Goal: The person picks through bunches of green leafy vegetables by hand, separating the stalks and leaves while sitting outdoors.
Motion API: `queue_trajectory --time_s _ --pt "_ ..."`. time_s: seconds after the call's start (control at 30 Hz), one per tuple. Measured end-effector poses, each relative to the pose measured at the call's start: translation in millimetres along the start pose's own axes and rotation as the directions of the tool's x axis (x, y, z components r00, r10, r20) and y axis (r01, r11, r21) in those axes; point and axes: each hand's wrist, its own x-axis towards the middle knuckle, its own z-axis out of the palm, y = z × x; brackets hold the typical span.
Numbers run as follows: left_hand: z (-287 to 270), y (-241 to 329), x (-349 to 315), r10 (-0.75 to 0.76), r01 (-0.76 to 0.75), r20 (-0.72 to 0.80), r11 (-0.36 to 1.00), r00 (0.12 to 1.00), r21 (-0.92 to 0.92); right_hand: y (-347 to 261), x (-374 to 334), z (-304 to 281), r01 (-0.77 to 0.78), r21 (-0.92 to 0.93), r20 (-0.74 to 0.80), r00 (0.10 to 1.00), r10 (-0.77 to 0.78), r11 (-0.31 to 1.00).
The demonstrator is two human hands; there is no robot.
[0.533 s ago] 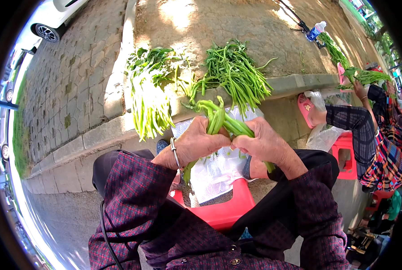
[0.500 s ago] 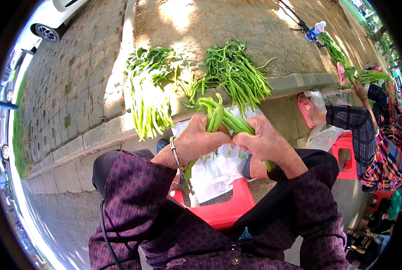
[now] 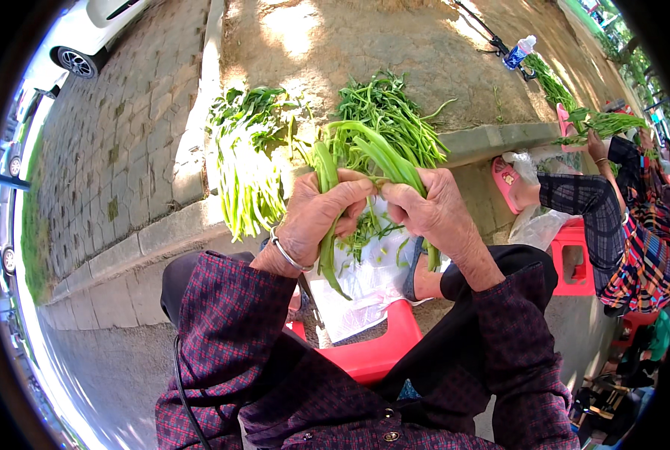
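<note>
Pinched in my left hand [image 3: 305, 217] are a few flat green vegetable stalks [image 3: 325, 166], whose lower ends hang below the wrist. A thicker bunch of green stalks [image 3: 380, 154] is gripped by my right hand [image 3: 443, 225], its upper ends arching over to the left. Thumbs and fingertips of both hands are close together between the two bunches; a small piece there is too small to make out. Under the hands lies a white plastic sheet [image 3: 350, 307] strewn with green scraps. Beyond it, two heaps of leafy greens, a left heap [image 3: 248, 161] and a right heap [image 3: 398, 131], rest at the kerb.
A red plastic stool [image 3: 380, 349] stands between my knees. The stone kerb [image 3: 177, 225] runs across in front. At the right, a person in a pink sandal [image 3: 507, 184] holds greens beside another red stool [image 3: 572, 255]. A bottle [image 3: 518, 52] stands farther back.
The single bunch between my hands has parted: my left hand now holds some stalks upright, apart from the right hand's bunch. Both hands have risen slightly, showing more scraps on the sheet.
</note>
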Motion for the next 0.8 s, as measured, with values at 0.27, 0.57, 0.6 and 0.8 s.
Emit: queue_trajectory --time_s 0.27,0.57,0.6,0.8 --pt "-4.3 -6.1 3.5 0.021 -0.018 -0.023 0.993 1.000 0.120 9.4 2.6 -2.7 0.157 -0.166 -0.100 0.980 -0.175 0.974" --pt "-3.3 -11.1 5.6 0.072 -0.024 -0.109 0.922 0.991 0.386 9.0 -1.1 -4.9 0.106 -0.403 -0.059 0.988 -0.142 0.909" --pt "-3.9 -10.8 6.0 0.065 -0.018 -0.104 0.915 0.992 0.404 8.6 -1.6 -4.1 0.121 -0.395 -0.082 0.983 -0.166 0.911" --pt "-3.3 -11.2 9.5 0.050 -0.006 -0.077 0.875 0.996 0.485 6.6 0.8 -2.2 0.232 -0.360 -0.143 0.944 -0.299 0.904"
